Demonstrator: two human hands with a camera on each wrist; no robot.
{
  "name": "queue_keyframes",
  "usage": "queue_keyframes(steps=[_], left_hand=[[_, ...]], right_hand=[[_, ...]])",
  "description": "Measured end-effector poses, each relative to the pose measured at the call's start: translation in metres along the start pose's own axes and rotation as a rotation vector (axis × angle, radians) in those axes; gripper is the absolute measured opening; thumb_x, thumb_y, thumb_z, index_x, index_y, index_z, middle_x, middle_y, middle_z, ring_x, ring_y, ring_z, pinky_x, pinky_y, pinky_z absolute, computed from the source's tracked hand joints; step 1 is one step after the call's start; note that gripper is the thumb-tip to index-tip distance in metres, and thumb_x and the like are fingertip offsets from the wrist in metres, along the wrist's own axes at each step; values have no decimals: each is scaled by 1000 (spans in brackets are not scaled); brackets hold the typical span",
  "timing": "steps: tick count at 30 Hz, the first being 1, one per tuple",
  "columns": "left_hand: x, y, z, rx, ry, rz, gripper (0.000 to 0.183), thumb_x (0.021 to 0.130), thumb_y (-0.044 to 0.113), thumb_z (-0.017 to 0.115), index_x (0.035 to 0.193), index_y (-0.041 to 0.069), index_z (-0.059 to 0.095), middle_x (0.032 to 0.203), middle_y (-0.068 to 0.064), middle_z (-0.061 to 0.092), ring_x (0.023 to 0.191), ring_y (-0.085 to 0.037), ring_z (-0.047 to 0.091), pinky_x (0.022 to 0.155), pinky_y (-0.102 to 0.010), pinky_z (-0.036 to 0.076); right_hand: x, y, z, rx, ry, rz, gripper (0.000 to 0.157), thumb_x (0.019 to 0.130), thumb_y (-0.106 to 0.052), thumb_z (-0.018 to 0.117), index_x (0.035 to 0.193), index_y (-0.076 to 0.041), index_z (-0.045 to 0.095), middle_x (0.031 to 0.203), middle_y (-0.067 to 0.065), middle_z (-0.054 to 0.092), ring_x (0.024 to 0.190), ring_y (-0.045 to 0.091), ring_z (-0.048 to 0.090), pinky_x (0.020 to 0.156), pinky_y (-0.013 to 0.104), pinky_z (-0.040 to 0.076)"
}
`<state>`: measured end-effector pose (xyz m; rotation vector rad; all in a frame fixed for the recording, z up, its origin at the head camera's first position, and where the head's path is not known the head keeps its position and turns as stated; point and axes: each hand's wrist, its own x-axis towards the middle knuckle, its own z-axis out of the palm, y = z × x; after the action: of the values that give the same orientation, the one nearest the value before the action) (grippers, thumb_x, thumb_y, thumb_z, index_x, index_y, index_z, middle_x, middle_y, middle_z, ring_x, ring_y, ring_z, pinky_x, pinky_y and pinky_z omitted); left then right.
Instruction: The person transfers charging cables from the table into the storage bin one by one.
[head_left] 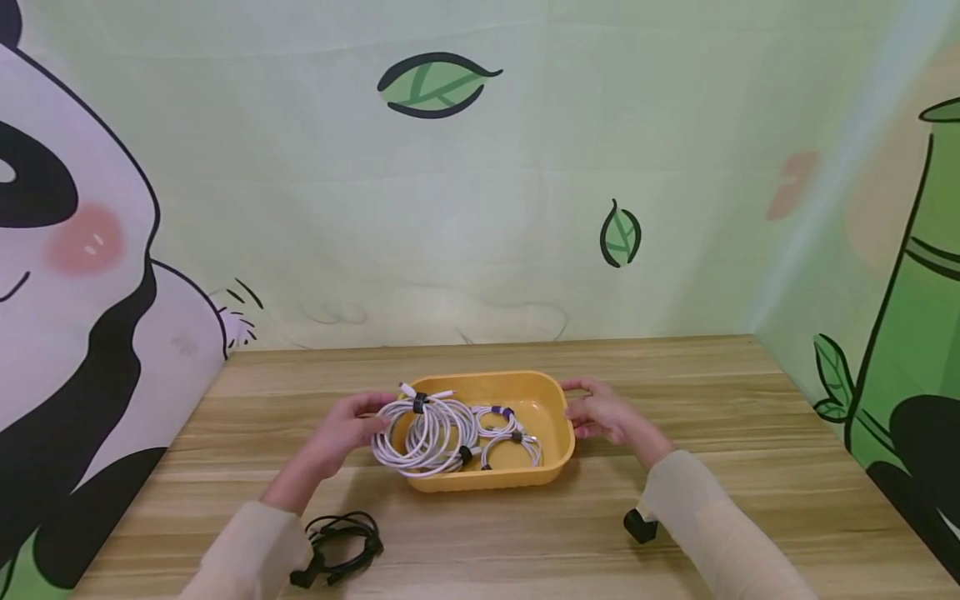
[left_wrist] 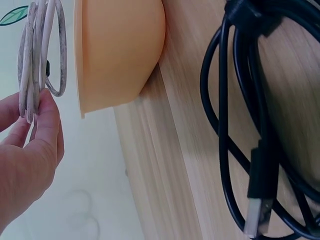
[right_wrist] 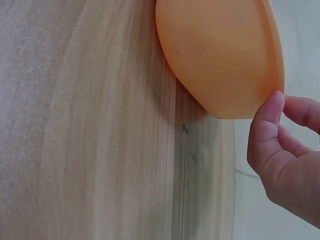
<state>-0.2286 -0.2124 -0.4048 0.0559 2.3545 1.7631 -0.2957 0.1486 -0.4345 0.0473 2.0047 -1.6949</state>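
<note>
My left hand (head_left: 341, 433) pinches a large coil of white cable (head_left: 427, 437) between thumb and fingers. A black tie (head_left: 420, 403) binds the coil, which overlaps the left end of a yellow plastic basket (head_left: 553, 471). In the left wrist view, the pinched white coil (left_wrist: 32, 65) stands edge-on beside the basket wall (left_wrist: 117, 55). Two smaller white cable coils lie inside the basket, one with a purple tie (head_left: 504, 412), the other with a dark tie (head_left: 516, 436). At the basket's right end, my right hand (head_left: 606, 414) grips the rim (right_wrist: 277, 55) with thumb and fingers.
A coiled black USB cable (head_left: 372, 546) lies on the wooden table (head_left: 480, 542), near my left forearm. A small black object (head_left: 640, 526) shows at the right sleeve. Behind the table hangs a printed backdrop (head_left: 480, 208) with a panda and leaves.
</note>
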Motion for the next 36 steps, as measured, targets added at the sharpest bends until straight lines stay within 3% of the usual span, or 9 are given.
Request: queue_keyframes(steps=[17, 27, 36], left_hand=[[10, 2, 19, 0, 60, 5, 37, 82, 0, 52, 118, -7, 48, 109, -19, 52, 82, -10, 51, 68, -24, 49], [18, 2, 35, -13, 61, 28, 32, 81, -2, 52, 113, -7, 52, 103, -17, 54, 78, -11, 50, 63, -22, 46], [23, 4, 48, -3, 88, 0, 31, 82, -1, 53, 112, -4, 54, 104, -17, 55, 79, -13, 51, 63, -21, 47]], right_hand=[[1, 1, 0, 4, 10, 2, 55, 81, 3, 51, 131, -6, 31, 69, 4, 54, 52, 10, 50, 48, 19, 47], [2, 2, 0, 7, 6, 6, 55, 80, 4, 51, 131, -7, 32, 67, 3, 55, 51, 9, 51, 47, 19, 47], [0, 0, 0, -6, -5, -5, 56, 80, 4, 51, 132, -6, 31, 63, 2, 55, 50, 9, 51, 46, 18, 47]])
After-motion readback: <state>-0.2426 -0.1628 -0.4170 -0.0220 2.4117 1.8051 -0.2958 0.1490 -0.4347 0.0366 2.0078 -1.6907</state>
